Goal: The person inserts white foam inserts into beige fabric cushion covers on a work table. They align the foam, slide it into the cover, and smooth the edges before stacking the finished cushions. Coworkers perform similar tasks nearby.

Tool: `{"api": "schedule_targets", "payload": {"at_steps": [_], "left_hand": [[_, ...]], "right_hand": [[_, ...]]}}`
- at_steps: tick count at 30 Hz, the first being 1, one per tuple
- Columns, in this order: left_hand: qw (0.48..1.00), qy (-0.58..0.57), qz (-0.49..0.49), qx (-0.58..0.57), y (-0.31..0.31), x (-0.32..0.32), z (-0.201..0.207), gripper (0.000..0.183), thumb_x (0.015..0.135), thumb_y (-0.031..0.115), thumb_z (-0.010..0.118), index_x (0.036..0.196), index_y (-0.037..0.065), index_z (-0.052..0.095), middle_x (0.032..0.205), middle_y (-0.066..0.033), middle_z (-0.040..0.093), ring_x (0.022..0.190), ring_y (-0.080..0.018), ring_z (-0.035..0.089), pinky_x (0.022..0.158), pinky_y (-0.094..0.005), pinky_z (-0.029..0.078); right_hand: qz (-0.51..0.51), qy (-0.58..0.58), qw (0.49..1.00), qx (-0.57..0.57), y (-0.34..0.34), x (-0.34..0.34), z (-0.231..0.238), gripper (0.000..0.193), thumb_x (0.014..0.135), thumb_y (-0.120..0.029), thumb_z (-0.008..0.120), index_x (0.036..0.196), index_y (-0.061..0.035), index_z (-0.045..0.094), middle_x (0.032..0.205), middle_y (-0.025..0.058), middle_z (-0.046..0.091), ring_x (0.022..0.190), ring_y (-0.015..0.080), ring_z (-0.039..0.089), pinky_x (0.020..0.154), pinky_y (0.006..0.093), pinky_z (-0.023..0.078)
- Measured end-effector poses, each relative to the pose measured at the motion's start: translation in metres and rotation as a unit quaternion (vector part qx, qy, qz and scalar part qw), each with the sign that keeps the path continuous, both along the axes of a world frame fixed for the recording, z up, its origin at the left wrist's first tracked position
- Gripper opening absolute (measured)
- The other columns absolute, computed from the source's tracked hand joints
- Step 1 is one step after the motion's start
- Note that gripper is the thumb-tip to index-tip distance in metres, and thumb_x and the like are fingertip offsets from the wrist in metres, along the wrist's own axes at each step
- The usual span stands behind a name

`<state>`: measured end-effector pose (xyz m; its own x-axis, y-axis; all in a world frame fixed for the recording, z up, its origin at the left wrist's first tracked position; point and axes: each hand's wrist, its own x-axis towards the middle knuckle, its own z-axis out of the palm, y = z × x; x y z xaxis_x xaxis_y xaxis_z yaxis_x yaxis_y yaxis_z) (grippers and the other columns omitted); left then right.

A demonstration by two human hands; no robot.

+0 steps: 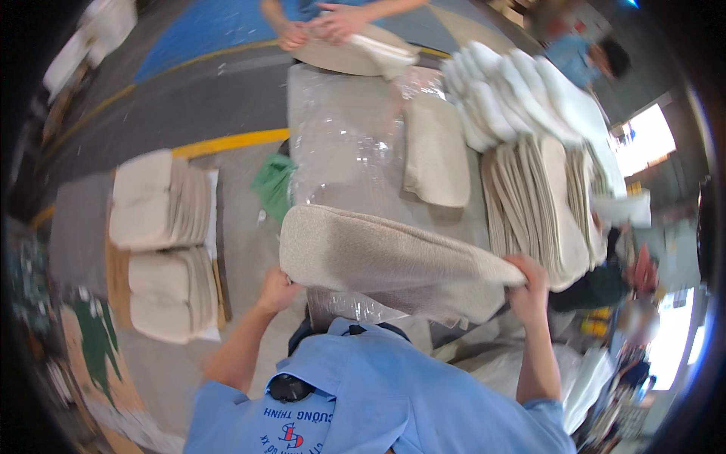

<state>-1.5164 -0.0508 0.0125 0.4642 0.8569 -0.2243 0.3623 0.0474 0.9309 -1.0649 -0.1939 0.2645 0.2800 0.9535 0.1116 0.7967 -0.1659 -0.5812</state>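
I hold a long beige fabric cushion (378,253) up in front of my body, tilted above the near end of the table. My left hand (280,289) grips its left end, low at the corner, with the fingers partly behind it. At the opposite end my right hand (529,281) is closed on the narrow corner. Whether the cushion has foam inside cannot be seen. Beyond it, another beige cushion (437,151) lies on the plastic-covered table (340,113).
Across the table a person's hands (333,24) hold a beige cushion (363,53) with a white strip showing. White foam pads (522,91) and upright beige cushions (533,204) crowd the right side. Two beige stacks (144,200) stand at left, near a green bag (274,183).
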Motion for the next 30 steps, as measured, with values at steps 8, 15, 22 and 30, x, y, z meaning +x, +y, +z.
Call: {"api": "schedule_targets", "payload": {"at_steps": [8,15,22,30], "left_hand": [[0.985,-0.023,-0.02,0.171,-0.008,-0.004,0.004,0.032,0.088,0.007,0.068,0.118,-0.003,0.074,0.115,-0.0211,0.077,0.114,-0.0354,0.074,0.096,-0.0417,0.055],[0.997,-0.067,-0.018,0.019,-0.03,-0.018,0.008,0.038,0.087,0.012,0.072,0.122,-0.003,0.073,0.118,-0.0211,0.076,0.114,-0.0318,0.073,0.096,-0.0403,0.054],[0.996,0.046,-0.072,-0.008,-0.012,-0.012,-0.014,0.04,0.088,0.014,0.074,0.125,-0.001,0.072,0.122,-0.0194,0.075,0.118,-0.0297,0.071,0.1,-0.0394,0.052],[0.967,0.181,-0.174,0.03,0.042,-0.02,-0.007,0.043,0.09,0.016,0.076,0.129,0.0,0.071,0.128,-0.0174,0.073,0.122,-0.0274,0.068,0.105,-0.0384,0.051]], "right_hand": [[-0.217,0.264,0.907,0.247,-0.048,-0.027,-0.079,0.042,0.093,-0.009,0.076,0.133,-0.0063,0.063,0.117,-0.0005,0.064,0.104,0.0102,0.06,0.09,0.0286,0.05],[-0.41,0.752,0.499,0.132,-0.139,-0.125,-0.23,0.055,0.109,-0.063,0.048,0.136,-0.0152,0.057,0.131,0.0101,0.066,0.124,0.0305,0.061,0.105,0.0529,0.046],[-0.312,0.848,0.39,0.18,-0.109,-0.151,-0.23,0.069,0.107,-0.071,0.043,0.142,-0.0131,0.057,0.138,0.0095,0.065,0.122,0.0296,0.061,0.105,0.0503,0.047],[-0.222,0.832,0.435,0.264,-0.135,-0.152,-0.251,0.05,0.1,-0.028,0.074,0.146,-0.0145,0.061,0.142,0.0042,0.066,0.13,0.0253,0.061,0.111,0.0478,0.047]]}}
